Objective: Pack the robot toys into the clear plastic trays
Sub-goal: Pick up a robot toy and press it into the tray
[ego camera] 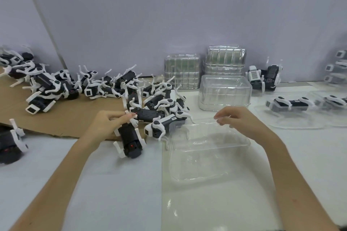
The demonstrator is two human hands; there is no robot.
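White table (116, 184) carrying everything. Cardboard sheet (71, 118) lying flat over left part, robot toys (112, 88) heaping on it and spilling past its right edge. Lone toy (11, 144) sitting at far left. Clear tray (206, 155) resting front centre. Tray stacks (224, 90) standing at back by wall. Filled trays (293, 110) lying at right.

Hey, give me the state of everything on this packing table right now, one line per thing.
left hand: pinches the robot toy at the pile's edge.
right hand: pinches the far rim of the front tray.
front tray: empty, no toy in it yet.
toy pile: loose, tumbled on the cardboard.
tray stacks: nested, standing by the wall.
right tray: packed toy lying in it.
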